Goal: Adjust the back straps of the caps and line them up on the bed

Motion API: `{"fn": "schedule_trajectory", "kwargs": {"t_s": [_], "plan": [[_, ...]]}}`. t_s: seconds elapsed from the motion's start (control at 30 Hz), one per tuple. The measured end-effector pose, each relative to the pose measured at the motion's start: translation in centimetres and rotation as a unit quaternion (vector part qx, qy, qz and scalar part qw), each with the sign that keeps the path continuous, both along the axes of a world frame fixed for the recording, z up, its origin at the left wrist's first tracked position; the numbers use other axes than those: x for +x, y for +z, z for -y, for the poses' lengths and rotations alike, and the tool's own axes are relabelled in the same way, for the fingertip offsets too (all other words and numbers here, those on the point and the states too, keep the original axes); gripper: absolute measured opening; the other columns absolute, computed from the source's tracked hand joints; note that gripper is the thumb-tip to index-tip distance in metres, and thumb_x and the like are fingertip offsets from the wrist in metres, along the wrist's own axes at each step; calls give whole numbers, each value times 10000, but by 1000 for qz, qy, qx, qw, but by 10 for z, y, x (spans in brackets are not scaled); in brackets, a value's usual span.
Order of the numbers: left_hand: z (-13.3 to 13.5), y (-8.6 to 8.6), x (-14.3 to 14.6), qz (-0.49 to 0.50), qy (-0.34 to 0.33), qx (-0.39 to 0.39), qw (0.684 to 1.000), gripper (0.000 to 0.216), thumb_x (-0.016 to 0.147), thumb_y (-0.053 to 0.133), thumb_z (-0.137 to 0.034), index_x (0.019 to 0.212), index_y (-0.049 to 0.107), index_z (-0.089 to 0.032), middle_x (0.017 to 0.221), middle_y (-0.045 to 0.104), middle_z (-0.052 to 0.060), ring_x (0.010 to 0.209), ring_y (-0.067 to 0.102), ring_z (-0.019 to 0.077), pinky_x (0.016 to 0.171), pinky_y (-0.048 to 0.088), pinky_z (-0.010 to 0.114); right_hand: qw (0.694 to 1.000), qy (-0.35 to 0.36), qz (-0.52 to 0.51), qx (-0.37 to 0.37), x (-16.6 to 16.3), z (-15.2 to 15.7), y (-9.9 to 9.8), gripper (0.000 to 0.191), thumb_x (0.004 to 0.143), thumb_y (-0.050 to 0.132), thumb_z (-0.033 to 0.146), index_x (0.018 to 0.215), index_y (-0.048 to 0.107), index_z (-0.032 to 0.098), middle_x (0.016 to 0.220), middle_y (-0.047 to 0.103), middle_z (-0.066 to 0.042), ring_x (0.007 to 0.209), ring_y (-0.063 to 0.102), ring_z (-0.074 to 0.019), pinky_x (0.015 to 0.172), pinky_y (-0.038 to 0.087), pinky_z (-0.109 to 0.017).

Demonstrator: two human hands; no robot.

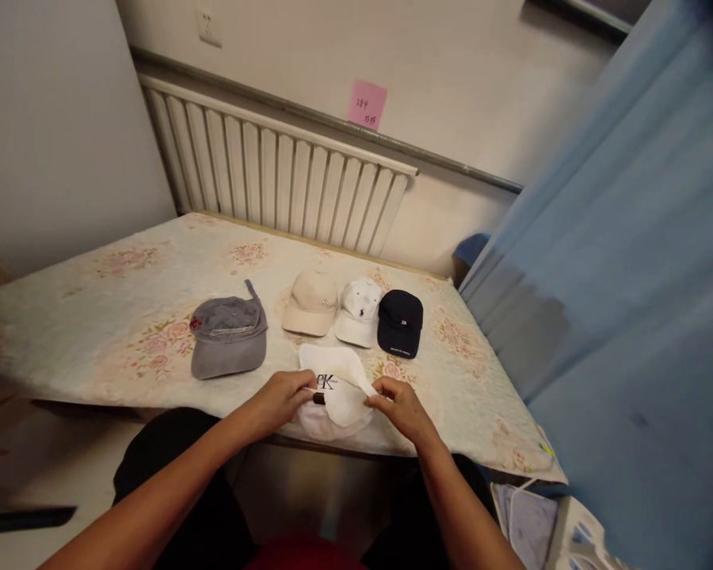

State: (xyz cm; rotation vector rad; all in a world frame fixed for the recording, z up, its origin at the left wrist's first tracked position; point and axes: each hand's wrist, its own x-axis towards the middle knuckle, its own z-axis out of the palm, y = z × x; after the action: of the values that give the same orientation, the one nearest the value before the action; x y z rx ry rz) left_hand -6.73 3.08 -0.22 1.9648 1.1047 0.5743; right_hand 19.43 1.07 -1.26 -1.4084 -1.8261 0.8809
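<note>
Head view: low in the middle of the frame, both hands work at a white cap (337,389) that lies at the near edge of the tabletop (95,317), its dark logo facing up. The left hand (282,400) pinches the cap's back strap near a small dark buckle (319,398), fingers curled over the cloth. The right hand (399,408) pinches the other end of the strap at the cap's right side, thumb and forefinger pressed together on it. Just above, toward the centre of the frame, three caps sit side by side, touching: a beige cap (311,303), a second white cap (360,312) and a black cap (400,322). A grey cap (229,338) lies apart to their left. A radiator (273,178) runs along the wall in the upper middle, with a pink note (367,104) stuck above it. A blue curtain (630,261) fills the right side.
</note>
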Motion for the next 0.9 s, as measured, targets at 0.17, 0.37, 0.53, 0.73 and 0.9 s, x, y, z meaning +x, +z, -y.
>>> {"fn": "schedule_trajectory", "kwargs": {"t_s": [0.17, 0.37, 0.53, 0.73, 0.9], "plan": [[6, 2, 8, 29, 37, -57, 997, 123, 789, 435, -285, 713, 482, -202, 473, 431, -69, 421, 432, 113, 441, 311, 211, 1000, 26, -9, -5, -10, 8, 12, 71, 724, 563, 151, 696, 625, 171, 680, 622, 18, 672, 543, -131, 646, 389, -234], [7, 1, 11, 43, 48, -96, 993, 131, 757, 448, -295, 733, 526, -193, 475, 420, -66, 421, 418, 116, 431, 308, 218, 998, 65, 1, 0, -23, 20, 34, 149, 760, 521, 134, 750, 662, 181, 744, 669, 0, 718, 577, -139, 682, 396, -235], [7, 2, 14, 62, 35, -115, 991, 152, 723, 497, -320, 729, 548, -177, 522, 436, -57, 454, 404, 110, 441, 296, 216, 996, 85, 1, 20, -35, 29, 48, 151, 794, 530, 154, 753, 668, 198, 748, 663, 13, 718, 574, -131, 679, 389, -225], [6, -1, 13, 64, 24, -142, 987, 119, 677, 507, -262, 742, 551, -174, 514, 406, -68, 459, 372, 98, 444, 252, 205, 994, 96, -48, 0, -48, 33, 49, 169, 850, 479, 187, 792, 638, 197, 681, 643, 15, 674, 595, -122, 678, 417, -217], [7, -2, 9, 78, 5, -173, 982, 194, 708, 552, -361, 761, 520, -177, 507, 363, -82, 445, 327, 86, 431, 227, 202, 997, 65, -24, -16, -51, 31, 39, 187, 857, 469, 218, 729, 603, 192, 563, 543, 44, 508, 499, -90, 565, 390, -198]]}}
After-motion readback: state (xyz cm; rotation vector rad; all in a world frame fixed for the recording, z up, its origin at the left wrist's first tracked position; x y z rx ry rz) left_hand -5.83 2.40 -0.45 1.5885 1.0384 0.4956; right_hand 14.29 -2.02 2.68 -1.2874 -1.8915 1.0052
